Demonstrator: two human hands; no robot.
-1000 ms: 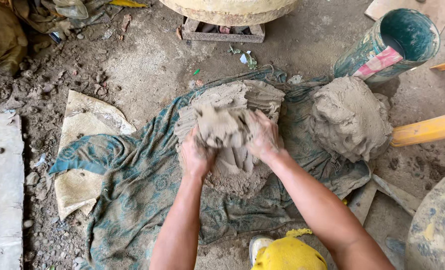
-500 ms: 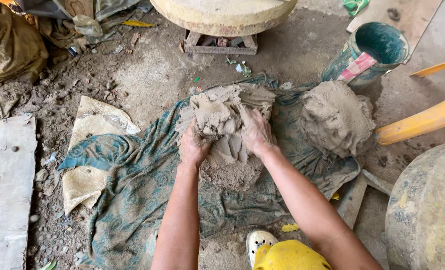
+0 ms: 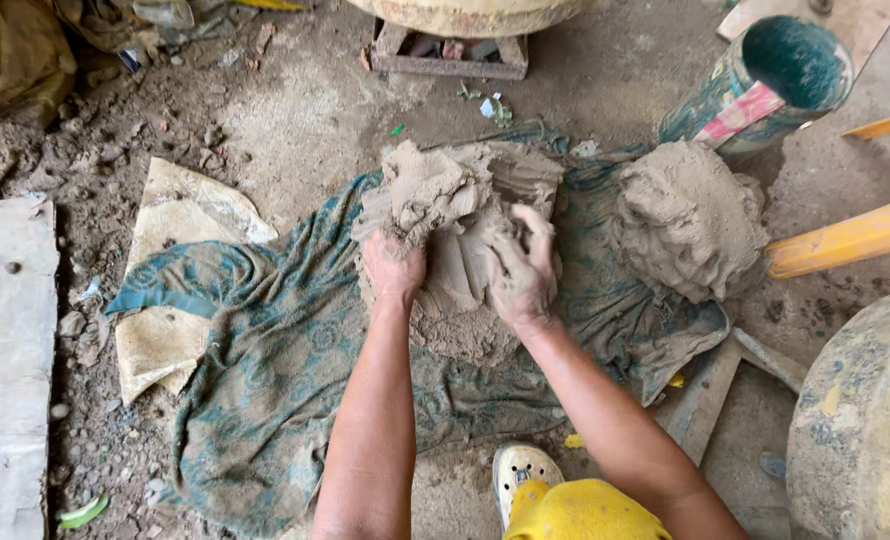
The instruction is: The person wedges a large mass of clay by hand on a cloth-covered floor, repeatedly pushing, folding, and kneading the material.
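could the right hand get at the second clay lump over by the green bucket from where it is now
Probably yes: the right hand rests on the middle clay mass, and only bare patterned cloth lies between it and the second lump.

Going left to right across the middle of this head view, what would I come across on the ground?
Grey wooden board → pale sack → green patterned cloth → left hand → clay lump being worked → right hand → second clay mound → yellow handle.

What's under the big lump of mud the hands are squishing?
A blue-green patterned cloth lies under the clay lump, spread over dirt ground. Both hands press on it. The part beneath the clay is hidden.
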